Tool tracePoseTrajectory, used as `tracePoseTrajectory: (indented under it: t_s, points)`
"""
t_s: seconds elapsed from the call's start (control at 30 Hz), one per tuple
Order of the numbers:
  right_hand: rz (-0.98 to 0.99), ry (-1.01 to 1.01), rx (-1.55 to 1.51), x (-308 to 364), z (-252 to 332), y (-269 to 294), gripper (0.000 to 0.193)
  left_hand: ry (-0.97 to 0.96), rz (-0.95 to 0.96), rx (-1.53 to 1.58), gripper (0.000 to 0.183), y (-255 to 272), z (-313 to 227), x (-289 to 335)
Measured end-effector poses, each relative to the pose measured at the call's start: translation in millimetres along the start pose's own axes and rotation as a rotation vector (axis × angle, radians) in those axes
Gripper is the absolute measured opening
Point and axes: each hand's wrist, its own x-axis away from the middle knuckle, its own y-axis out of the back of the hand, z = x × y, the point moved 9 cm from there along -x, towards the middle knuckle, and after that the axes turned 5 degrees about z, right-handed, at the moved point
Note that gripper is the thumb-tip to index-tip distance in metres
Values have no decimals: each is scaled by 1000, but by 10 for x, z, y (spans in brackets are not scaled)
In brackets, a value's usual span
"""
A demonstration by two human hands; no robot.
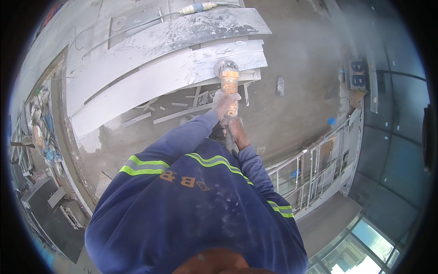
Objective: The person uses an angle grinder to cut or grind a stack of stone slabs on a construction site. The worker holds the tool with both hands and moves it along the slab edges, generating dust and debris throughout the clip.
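Note:
An orange, dust-covered angle grinder (229, 81) points away from me, its disc end against the pale front slab (171, 77). My left hand (224, 101), whitened with dust, is wrapped round the middle of the grinder's body. Just behind it, my right hand (236, 131) is closed at the tool's rear end; part of its grip is hidden. Grey dust covers the slab's right end around the disc. Behind it lies a second long slab (200, 31) with dark smears on its top.
Offcut strips (182, 112) lie under the slabs. A white-and-blue cable connector (197, 7) rests at the back. Metal ladder-like frames (310, 171) stand at the right, and plastic sheeting and debris (42, 123) at the far left. Dust hangs in the air at the upper right.

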Motion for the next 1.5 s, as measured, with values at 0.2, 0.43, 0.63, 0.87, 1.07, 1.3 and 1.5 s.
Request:
tracePoseTrajectory:
  t_s: [0.2,0.43,0.63,0.87,1.07,1.3,1.5]
  points:
    - [-33,18,7,17,197,176,6,48,93,-21,35,-266,-241,74]
    - [-51,-25,41,138,138,82,5,73,-5,-69,38,-139,-239,238]
    - [-50,-9,-19,81,65,111,6,55,51,-2,36,-192,-112,124]
    - [-17,-40,-35,27,23,117,6,66,-5,-69,35,-152,-142,127]
    - [77,-34,31,152,-56,-92,6,51,-154,-54,34,183,266,141]
    - [85,-22,-82,38,2,-26,7,60,-225,-187,36,165,165,40]
    - [57,-49,-104,-93,-34,405,8,79,-84,-166,42,-288,-64,-9]
